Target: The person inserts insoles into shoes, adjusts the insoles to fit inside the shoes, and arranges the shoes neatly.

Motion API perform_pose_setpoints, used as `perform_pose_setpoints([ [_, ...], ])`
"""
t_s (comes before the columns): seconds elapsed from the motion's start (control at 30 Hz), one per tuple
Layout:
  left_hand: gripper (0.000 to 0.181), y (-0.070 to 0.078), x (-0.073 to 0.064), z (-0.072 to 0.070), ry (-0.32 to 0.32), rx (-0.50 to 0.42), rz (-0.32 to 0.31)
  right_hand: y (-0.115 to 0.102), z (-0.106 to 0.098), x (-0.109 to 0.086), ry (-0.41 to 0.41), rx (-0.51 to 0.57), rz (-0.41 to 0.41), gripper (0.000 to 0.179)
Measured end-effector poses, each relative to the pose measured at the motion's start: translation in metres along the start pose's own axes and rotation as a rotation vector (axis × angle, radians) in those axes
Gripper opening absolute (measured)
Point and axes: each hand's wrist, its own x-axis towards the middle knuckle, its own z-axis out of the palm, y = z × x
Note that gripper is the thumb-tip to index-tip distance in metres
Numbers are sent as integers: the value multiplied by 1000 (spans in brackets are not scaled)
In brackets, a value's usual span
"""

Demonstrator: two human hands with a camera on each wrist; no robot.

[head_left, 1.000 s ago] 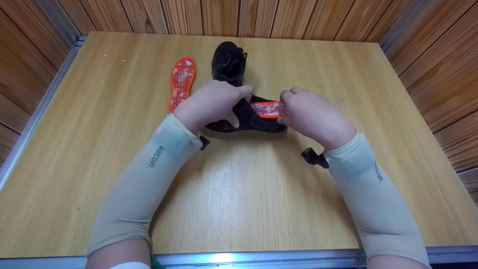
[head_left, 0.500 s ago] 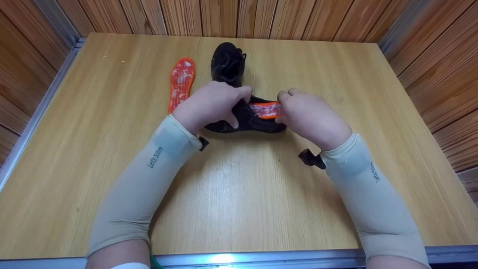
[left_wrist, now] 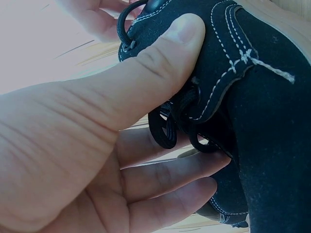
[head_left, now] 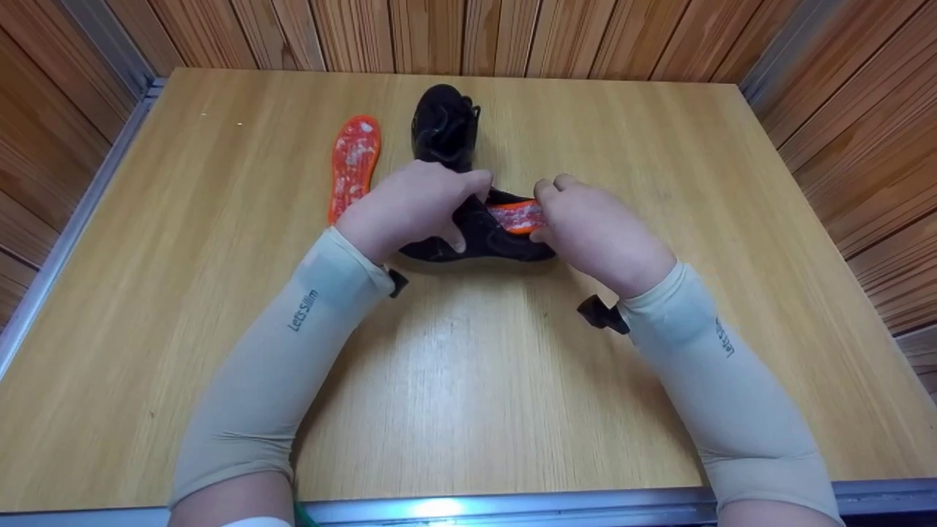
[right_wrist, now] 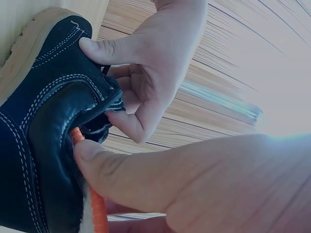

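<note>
A black lace-up shoe [head_left: 505, 245] with white stitching lies sideways across the table, its opening toward the right. My left hand [head_left: 413, 205] grips the shoe's upper near the laces; in the left wrist view the thumb [left_wrist: 170, 48] presses the outer side while the fingers curl by the laces [left_wrist: 167, 128]. My right hand [head_left: 596, 227] pinches the heel end of an orange-edged insole [head_left: 518, 217] with a red and white mottled face. The insole's front part is hidden inside the shoe. In the right wrist view its orange edge [right_wrist: 98, 213] runs along the padded collar [right_wrist: 53, 131].
A second black shoe [head_left: 444, 124] stands behind the first, toe away. To its left lies another orange insole [head_left: 355, 165], partly covered by my left hand. The wooden table [head_left: 454, 380] is bordered by plank walls [head_left: 498, 36] and a metal rail [head_left: 512, 506] in front.
My right hand has moved a little to the left with the insole, and less of the insole shows outside the shoe. The left hand keeps its grip nearly still.
</note>
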Motion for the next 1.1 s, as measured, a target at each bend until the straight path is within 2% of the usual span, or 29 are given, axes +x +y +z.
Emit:
perform_pose_setpoints([
  [0.3, 58, -1, -1, 2, 29, 4, 24, -1, 3, 1, 8, -8, -7, 47],
  [0.5, 58, 0, -1, 1, 10, 8, 7, 0, 1, 1, -50, -26, 49, 61],
  [0.73, 57, 0, 0, -1, -7, -11, -3, 3, -9, -3, -62, -24, 77, 55],
  [0.87, 57, 0, -1, -2, -9, -13, -5, 2, -11, -4, -37, -19, 99, 51],
  [1.1, 56, 1, -1, -1, -13, -18, -11, 1, -7, -4, 13, 4, 62, 45],
])
